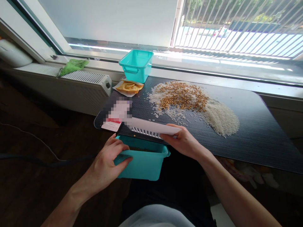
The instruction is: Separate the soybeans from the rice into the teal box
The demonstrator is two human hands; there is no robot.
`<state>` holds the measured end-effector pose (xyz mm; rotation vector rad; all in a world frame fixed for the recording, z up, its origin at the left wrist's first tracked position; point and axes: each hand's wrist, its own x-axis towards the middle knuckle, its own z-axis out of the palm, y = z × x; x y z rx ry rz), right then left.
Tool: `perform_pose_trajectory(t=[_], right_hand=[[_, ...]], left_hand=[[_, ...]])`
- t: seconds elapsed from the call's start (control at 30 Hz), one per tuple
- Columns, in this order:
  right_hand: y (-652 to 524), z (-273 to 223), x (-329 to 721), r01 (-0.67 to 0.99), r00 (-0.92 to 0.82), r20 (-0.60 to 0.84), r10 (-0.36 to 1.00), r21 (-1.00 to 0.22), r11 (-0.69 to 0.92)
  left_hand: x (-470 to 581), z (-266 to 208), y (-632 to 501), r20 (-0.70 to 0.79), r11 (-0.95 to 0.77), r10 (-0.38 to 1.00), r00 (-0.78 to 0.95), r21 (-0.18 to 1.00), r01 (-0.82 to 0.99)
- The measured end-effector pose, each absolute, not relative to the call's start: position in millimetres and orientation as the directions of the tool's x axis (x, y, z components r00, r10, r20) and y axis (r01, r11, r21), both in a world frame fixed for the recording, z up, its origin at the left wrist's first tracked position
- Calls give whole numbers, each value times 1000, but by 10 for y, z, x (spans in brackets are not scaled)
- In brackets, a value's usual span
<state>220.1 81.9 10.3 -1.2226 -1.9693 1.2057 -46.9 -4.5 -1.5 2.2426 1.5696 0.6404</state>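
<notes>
My left hand (111, 157) is closed on the left rim of a turquoise plastic bin (142, 165), held just below the table's front edge. Something dark and grainy lies inside this bin, too shaded to name. In my right hand (184, 140) is a white slotted plastic piece (153, 127), gripped at its right end and tilted over the table edge above the bin. Beyond it, a mound of white rice (222, 119) spreads across the dark table (251, 142). Round golden-yellow peas or beans (182, 94) lie mixed over its left part.
A second turquoise bin (137, 69) stands at the table's back left, by the window. In front of it lies a folded yellow cloth-like item (129, 87) on white paper. A phone (112, 124) rests at the left corner. Further left are a radiator (85, 78) and a green cloth (74, 66).
</notes>
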Motion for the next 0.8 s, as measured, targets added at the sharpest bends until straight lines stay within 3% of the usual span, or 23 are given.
perform_pose_trajectory(t=[0.17,0.37,0.5,0.8], right_hand=[[607,163,2271,423,-511,50,858,-855,302],[615,-28,2682,548,-58,183,981,-816,185],[799,-7,2904,628,59,199,978,-769,119],[1212,70,2813,641,-141,222,965,-722,260]], left_hand=[[-389,-34,-68,196,-368,930,312,514,775],[-165,-29,-62,202,-416,908,367,542,730],[-24,24,-69,182,-422,901,394,578,698],[112,84,-65,130,-416,890,437,622,663]])
